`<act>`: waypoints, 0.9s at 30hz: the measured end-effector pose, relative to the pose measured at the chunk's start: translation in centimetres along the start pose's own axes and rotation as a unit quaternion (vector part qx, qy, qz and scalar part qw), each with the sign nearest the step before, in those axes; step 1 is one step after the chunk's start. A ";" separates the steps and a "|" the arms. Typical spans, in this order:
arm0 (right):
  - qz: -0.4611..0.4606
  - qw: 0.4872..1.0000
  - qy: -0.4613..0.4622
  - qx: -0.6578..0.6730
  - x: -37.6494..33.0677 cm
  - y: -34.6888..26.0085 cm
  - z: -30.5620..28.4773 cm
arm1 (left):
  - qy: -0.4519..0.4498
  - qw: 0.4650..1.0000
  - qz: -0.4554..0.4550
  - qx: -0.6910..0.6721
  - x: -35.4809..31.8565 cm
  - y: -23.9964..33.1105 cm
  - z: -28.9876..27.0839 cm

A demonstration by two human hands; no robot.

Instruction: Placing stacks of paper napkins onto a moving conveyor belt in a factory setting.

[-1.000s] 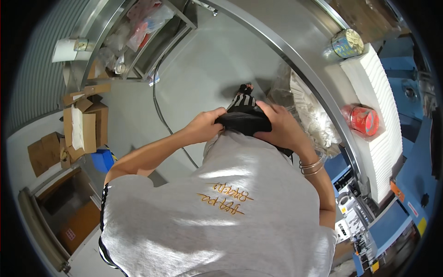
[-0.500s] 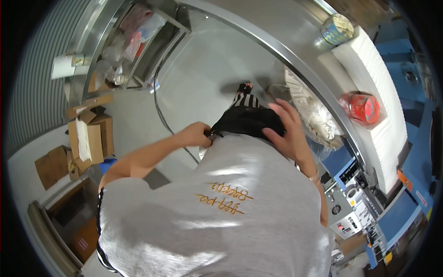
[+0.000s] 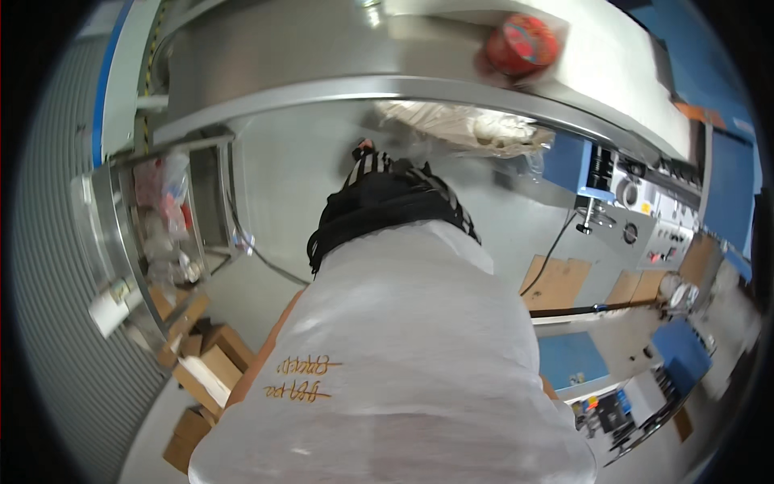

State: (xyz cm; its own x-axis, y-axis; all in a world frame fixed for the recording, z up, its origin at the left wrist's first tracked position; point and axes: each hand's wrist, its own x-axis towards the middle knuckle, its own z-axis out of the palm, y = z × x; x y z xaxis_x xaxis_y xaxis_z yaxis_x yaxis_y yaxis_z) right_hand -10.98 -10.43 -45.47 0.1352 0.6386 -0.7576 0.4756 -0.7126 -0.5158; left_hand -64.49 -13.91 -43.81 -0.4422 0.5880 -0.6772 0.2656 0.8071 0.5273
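Note:
Neither of my hands shows. Along the left side of my grey T-shirt [image 3: 411,323] runs a strip of my left arm [image 3: 266,343]. A smaller bit of my right arm [image 3: 548,389] peeks out at the shirt's right edge. Both hands are hidden behind my body, so what they touch cannot be seen. A black garment [image 3: 371,206] is around my waist, over black-and-white striped trousers [image 3: 372,163].
Ahead stands a steel table [image 3: 322,85] with a red round container [image 3: 524,44] on it. Beneath its edge lies a clear bag of white material [image 3: 484,129]. Left are a shelf of plastic bags [image 3: 169,194] and cardboard boxes [image 3: 218,363]; right, blue-and-grey machinery [image 3: 645,206].
My hands, earlier at the black garment on my waist, have gone out of sight beside or behind my body. The view has turned; the steel table now runs across the top.

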 end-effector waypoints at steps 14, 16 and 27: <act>0.036 0.953 0.067 0.294 -0.4 -11.4 2.9 | -0.018 0.983 0.179 0.033 13.3 9.3 -2.5; 0.077 0.935 0.068 0.338 -3.7 -11.6 4.5 | -0.038 0.981 0.178 0.061 12.9 8.9 -4.1; 0.226 0.794 0.070 0.560 -15.3 -16.5 8.7 | -0.111 0.958 0.190 0.184 12.9 10.3 -10.6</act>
State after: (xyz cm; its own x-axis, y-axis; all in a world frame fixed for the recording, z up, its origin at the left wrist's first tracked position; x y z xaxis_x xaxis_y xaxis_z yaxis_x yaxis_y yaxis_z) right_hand -28.47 -11.01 -28.87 0.2052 0.2137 -0.9551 -0.7104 -0.6388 -0.2955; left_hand -76.49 1.44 -41.68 -0.0723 0.8072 -0.5858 0.6735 0.4727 0.5682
